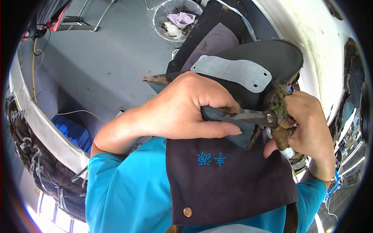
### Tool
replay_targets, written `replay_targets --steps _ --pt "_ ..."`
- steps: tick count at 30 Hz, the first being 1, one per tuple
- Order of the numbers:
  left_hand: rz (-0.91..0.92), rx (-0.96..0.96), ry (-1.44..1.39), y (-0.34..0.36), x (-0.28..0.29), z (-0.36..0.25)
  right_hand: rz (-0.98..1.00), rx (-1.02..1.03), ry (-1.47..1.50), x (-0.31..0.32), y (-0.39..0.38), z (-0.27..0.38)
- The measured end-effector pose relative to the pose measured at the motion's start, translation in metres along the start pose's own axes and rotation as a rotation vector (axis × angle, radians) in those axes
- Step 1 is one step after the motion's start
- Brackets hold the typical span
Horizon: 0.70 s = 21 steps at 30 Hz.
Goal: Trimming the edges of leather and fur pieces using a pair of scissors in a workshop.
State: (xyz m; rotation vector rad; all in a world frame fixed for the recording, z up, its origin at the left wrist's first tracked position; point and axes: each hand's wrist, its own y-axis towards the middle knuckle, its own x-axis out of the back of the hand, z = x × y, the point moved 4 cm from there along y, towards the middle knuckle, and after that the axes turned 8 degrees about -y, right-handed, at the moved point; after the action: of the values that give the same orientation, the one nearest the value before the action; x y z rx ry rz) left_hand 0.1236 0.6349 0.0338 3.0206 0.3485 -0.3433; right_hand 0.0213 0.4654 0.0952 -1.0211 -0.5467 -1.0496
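Far left: a bundle of dark brown fur, tied with clear strips, lies along a pale ledge. Just right of the ledge, low down, a blue bin sits partly in view. Farther right, at the top, a waste bin with a clear liner holds a lilac scrap and a whitish one.

Centre: left hand, palm side toward the body, pinched on a blue-grey piece between thumb and fingers. The piece runs out to the right of the thumb; brown fur shows along its right edge. It lies in front of the dark apron, near its top hem. Beyond the hand, a black oval panel carries a light grey strip with dark-rimmed holes at its ends.

Right of the left hand: scissors, blades directed leftward along the blue-grey piece, ends beside the left fingers. Cannot tell whether the blades are parted or whether they touch the piece. Handles are wound with olive-green and brown cloth.

Right hand: curled round the wrapped handles, thumb below, well clear of the left hand. A white curved surface rises beyond it.
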Motion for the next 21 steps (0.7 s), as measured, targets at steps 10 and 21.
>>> replay_targets --steps 10,21 --pt "-0.082 0.125 -0.181 -0.004 0.005 0.004 0.125 -0.393 0.748 -0.021 -0.011 -0.035" --pt "-0.071 0.091 -0.092 -0.003 0.012 -0.004 -0.096 -0.22 1.037 -0.024 0.007 0.01"
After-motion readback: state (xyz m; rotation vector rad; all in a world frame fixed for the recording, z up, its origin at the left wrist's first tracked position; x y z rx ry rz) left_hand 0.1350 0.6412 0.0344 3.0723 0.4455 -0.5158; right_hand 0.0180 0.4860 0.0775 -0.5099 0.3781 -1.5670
